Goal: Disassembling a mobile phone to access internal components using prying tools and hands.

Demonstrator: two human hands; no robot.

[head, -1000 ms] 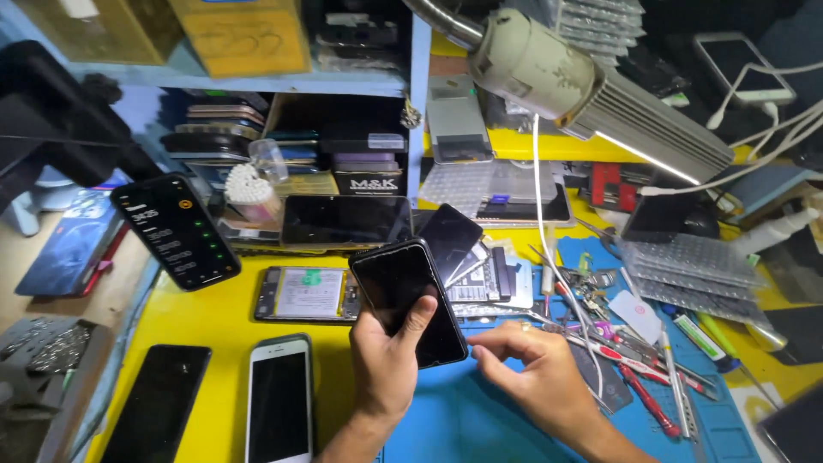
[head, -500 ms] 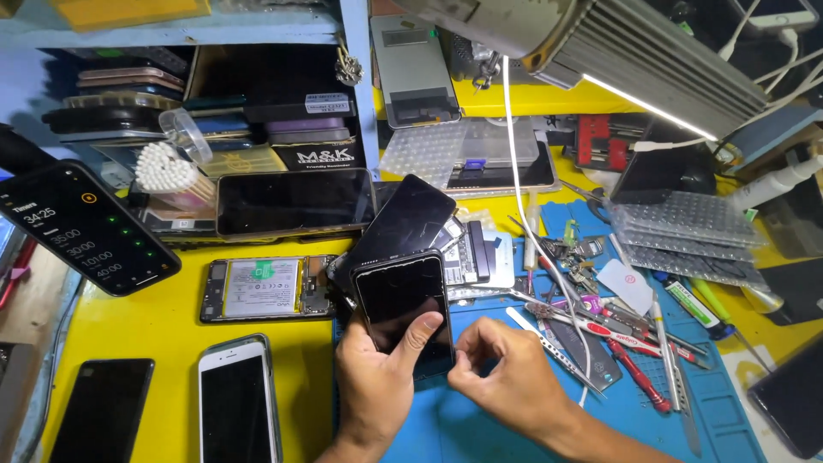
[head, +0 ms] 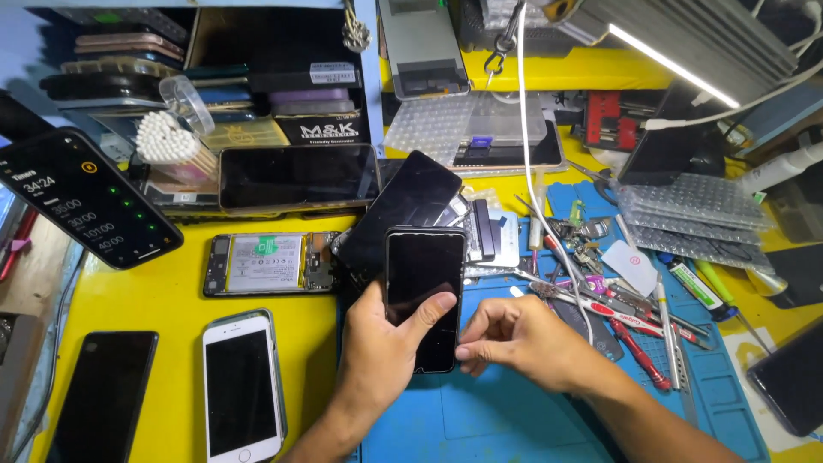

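Centre frame, the left hand (head: 377, 351) grips a black smartphone (head: 423, 296) (screen dark); the right hand (head: 514, 343) pinches its lower edge, which could slip free.

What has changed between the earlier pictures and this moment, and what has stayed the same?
The left hand has lowered the black phone from a raised, tilted position until it sits upright just above the blue mat. The right hand has closed in on the phone's lower right edge, fingertips now at it. The left hand's grip is unchanged. The white phone and the opened phone on the yellow table have not moved.
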